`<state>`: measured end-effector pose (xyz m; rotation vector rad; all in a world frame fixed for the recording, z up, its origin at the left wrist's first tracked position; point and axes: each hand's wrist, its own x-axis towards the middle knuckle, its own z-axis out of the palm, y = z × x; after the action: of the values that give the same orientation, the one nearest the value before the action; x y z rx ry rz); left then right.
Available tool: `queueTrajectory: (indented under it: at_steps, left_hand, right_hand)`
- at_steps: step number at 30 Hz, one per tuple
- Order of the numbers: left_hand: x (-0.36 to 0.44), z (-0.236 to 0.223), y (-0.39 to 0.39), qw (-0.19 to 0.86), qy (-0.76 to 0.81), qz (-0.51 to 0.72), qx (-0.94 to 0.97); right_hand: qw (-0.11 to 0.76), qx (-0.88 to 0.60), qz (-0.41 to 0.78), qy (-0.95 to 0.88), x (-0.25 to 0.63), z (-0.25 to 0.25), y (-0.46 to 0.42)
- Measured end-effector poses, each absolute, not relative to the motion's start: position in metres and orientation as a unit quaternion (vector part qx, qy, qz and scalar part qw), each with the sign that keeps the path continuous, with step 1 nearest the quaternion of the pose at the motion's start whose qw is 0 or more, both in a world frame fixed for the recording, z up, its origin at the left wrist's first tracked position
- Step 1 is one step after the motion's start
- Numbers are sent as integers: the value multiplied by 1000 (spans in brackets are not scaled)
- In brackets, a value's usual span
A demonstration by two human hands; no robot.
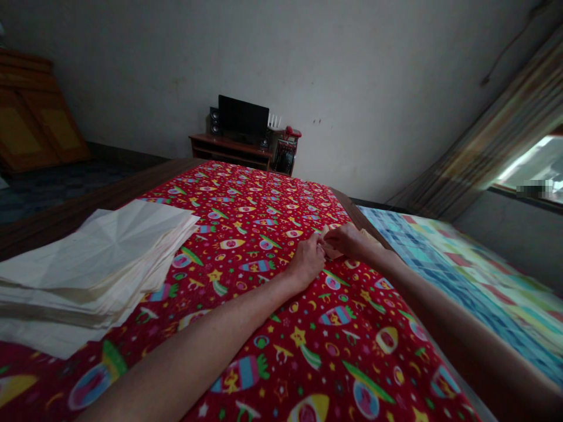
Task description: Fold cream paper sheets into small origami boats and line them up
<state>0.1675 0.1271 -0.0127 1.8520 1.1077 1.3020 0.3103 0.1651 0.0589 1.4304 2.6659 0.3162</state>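
Note:
My left hand (309, 258) and my right hand (345, 239) meet just right of the middle of the view, low over the red patterned cloth (281, 346). Both have closed fingers on a small cream piece of what looks like folded paper (333, 252), its edges showing between and behind the hands. My fingers cover most of it, so its full shape is hidden. On the left of the cloth lies a loose stack of large pale paper sheets (109, 246); the top sheet has creases fanning out from its middle.
A bed or table with a blue and green checked cover (422, 252) is at right, under a curtain (475, 152). Against the far wall a monitor (243, 119) and speakers stand on a brown desk (229, 146). A wooden cabinet (37, 117) is at far left.

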Motion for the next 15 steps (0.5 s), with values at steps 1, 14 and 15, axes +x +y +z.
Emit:
queueTrajectory:
  at_steps: [1,14,15]
  left_hand:
    - [167,-12,127,307,418,492,699]
    - [168,-10,127,328,435,488,682]
    - [168,-10,127,330,436,487,681]
  right_hand:
    - [54,468,107,875,309,59,165]
    - [-9,490,122,863,310,83,138]
    - [-22,493,123,861,312,84,137]
